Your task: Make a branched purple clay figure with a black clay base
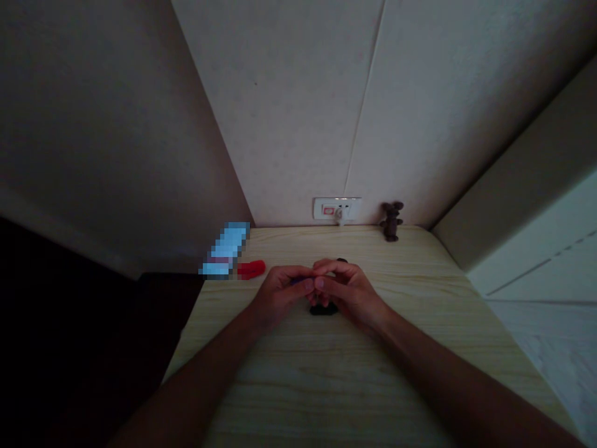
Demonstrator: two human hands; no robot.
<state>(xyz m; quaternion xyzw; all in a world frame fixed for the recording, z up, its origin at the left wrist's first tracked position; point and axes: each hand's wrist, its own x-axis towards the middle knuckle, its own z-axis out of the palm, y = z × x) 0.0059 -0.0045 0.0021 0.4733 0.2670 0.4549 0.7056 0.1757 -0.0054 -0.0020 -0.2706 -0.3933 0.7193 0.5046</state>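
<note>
My left hand (278, 291) and my right hand (353, 291) meet over the middle of the wooden table, thumbs and fingertips pinched together. A small purple thing (297, 280) shows between the left thumb and fingers; its kind cannot be made out. The right fingers are closed at the same spot, and what they grip is hidden. Beneath the hands a black object (323, 309) shows in part, with the rest of it covered. A small dark rounded tip (342, 260) peeks out behind the right fingers.
The pale wooden table (298, 386) ends against the wall. Left of my hands lie a red object (252, 269) and a pixelated bright screen (228, 246). A brown figurine (391, 221) stands at the back right, near a wall socket (336, 208) with a plug. A white cabinet (536, 230) borders the right.
</note>
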